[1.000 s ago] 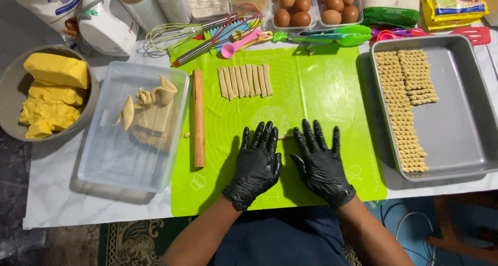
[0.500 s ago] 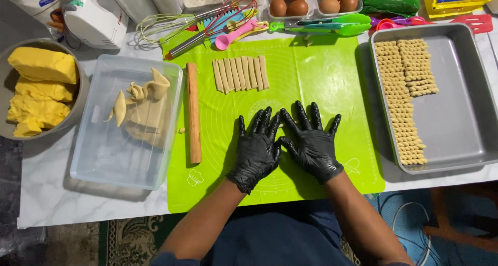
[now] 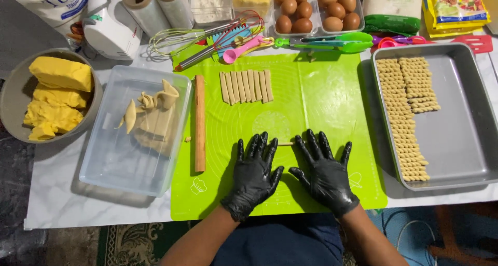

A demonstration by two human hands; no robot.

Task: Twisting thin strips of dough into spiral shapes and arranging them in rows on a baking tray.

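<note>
Pale dough strip (image 3: 285, 144) under fingertips, between left hand (image 3: 254, 175) and right hand (image 3: 326, 175); grip open, flat.

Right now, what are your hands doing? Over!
Left hand and right hand flat on green mat, black gloves. Thin dough strip pinned between fingertips. Wooden rolling stick lies left, apart; nothing blocking.

Glossy green mat (image 3: 321, 89), matt metal tray (image 3: 461, 141)

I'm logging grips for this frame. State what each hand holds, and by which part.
Nothing is gripped. The left hand and right hand lie flat, fingers spread, on the green mat, pressing a thin dough strip whose middle shows between them.
</note>
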